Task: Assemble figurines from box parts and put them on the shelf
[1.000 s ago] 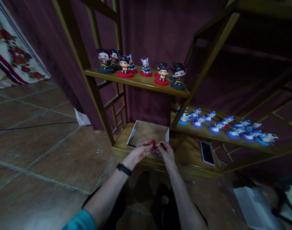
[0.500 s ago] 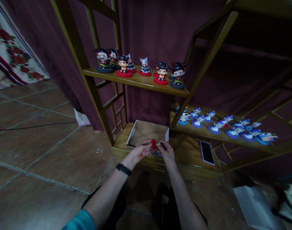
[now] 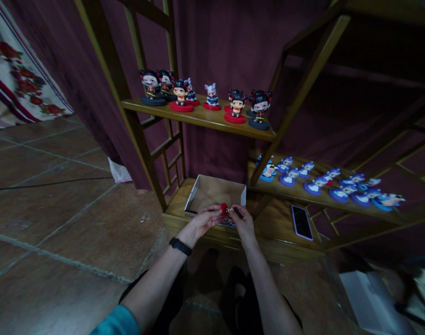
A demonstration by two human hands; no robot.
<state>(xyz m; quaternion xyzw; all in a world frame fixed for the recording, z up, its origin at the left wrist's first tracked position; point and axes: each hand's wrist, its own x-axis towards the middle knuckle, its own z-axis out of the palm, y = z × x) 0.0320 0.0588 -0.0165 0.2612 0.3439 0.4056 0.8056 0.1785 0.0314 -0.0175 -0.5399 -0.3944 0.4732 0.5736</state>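
Both hands hold one small figurine (image 3: 229, 210) with a red round base and a black-haired head, lying sideways. My left hand (image 3: 209, 217) pinches it by the red base. At the head end, the fingers of my right hand (image 3: 243, 219) are closed on it. Just behind and below the hands is an open cardboard box (image 3: 215, 186) with white outer sides, on the cabinet's lower surface. Its front part is hidden by my hands. Similar figurines stand above on a wooden shelf (image 3: 198, 117), among them one on a red base (image 3: 237, 103) and one on a black base (image 3: 260, 108).
Several blue and purple figurines (image 3: 315, 184) stand on a lower shelf at the right. A phone (image 3: 302, 222) lies on the cabinet top (image 3: 271, 223). A slanting wooden post (image 3: 303, 83) divides the shelves. On the floor at the lower right is a white box (image 3: 369, 298).
Hardly anything differs. The view has shifted very slightly, and both hands stay on the figurine in the same place.
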